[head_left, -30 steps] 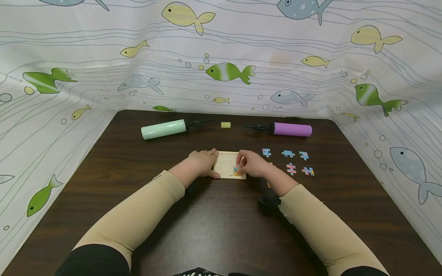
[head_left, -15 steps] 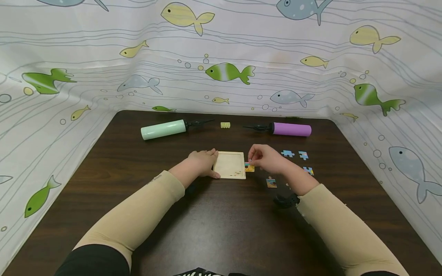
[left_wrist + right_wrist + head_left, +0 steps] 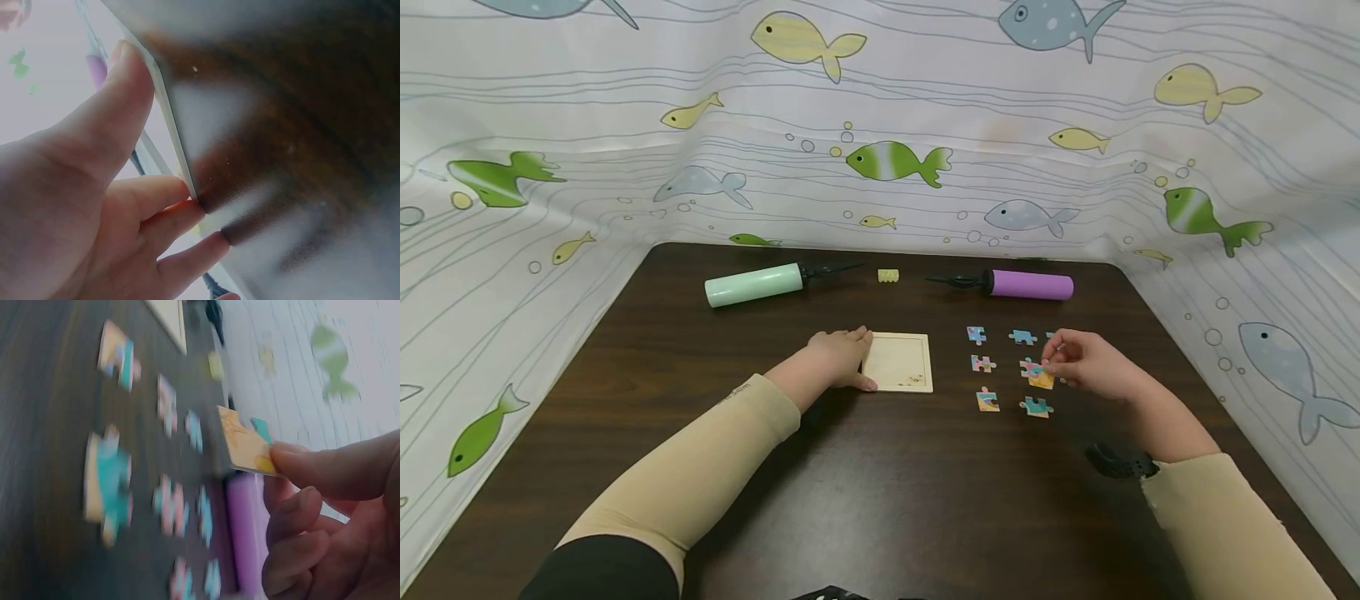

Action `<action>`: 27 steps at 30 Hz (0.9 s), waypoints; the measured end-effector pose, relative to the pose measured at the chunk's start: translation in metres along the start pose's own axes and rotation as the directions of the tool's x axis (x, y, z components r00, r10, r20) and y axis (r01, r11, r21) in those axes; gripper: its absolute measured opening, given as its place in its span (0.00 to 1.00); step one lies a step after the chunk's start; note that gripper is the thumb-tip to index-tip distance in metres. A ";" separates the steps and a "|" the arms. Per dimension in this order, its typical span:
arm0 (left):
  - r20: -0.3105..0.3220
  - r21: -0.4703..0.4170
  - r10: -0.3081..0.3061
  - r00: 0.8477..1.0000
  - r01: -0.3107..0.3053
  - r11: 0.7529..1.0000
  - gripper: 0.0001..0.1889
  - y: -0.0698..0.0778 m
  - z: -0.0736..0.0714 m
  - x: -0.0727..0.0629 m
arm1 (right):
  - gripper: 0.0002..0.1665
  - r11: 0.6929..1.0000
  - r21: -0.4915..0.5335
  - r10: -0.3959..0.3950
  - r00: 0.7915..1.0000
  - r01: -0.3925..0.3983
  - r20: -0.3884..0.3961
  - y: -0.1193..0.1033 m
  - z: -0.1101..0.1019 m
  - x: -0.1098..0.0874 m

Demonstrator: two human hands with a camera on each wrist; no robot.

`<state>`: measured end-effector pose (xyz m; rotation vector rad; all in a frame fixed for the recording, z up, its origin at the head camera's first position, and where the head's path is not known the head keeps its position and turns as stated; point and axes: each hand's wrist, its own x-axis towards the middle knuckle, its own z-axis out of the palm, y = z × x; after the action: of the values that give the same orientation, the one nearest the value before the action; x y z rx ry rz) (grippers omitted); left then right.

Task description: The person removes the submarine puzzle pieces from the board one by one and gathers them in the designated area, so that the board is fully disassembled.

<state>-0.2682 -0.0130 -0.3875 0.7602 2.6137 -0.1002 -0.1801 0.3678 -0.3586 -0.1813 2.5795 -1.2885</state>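
Note:
My left hand (image 3: 838,358) rests at the left edge of a shallow light wooden tray (image 3: 895,362). In the left wrist view its thumb and fingertips touch the tray's thin edge (image 3: 170,122). Off to the right, my right hand (image 3: 1086,362) pinches a jigsaw puzzle piece (image 3: 244,444) between thumb and fingers. That piece is mostly yellow-orange with a bit of teal, and it is held above the table. Around and below it lie several loose puzzle pieces, among them a teal one (image 3: 1037,407), a blue one (image 3: 1022,337) and a pink one (image 3: 982,364).
Toward the back lie a mint-green hand pump (image 3: 752,286) and a purple hand pump (image 3: 1032,284), with black nozzles facing inward. A small yellow block (image 3: 888,275) sits between them. A fish-print curtain (image 3: 898,108) surrounds the dark wooden table (image 3: 880,492) at the back and sides.
My right hand has moved from the tray's lower right corner out to the right over the loose pieces, carrying the yellow-orange puzzle piece. My left hand stays at the tray's left edge.

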 end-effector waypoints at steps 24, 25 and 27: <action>-0.004 0.003 -0.005 1.000 0.005 1.000 0.53 0.000 0.001 -0.001 | 0.10 0.983 -0.049 0.175 0.984 -0.177 -0.040 0.071 -0.012 -0.026; -0.003 0.005 -0.006 1.000 0.006 1.000 0.53 0.000 0.001 0.000 | 0.10 0.982 -0.055 0.176 0.983 -0.178 -0.044 0.071 -0.011 -0.026; -0.001 0.010 -0.006 1.000 0.006 1.000 0.53 0.000 0.001 0.000 | 0.10 0.982 -0.068 0.173 0.983 -0.176 -0.059 0.069 -0.009 -0.026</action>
<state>-0.2673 -0.0133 -0.3884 0.7558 2.6188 -0.1148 -0.1576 0.4220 -0.4047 0.0659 2.6205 -1.1526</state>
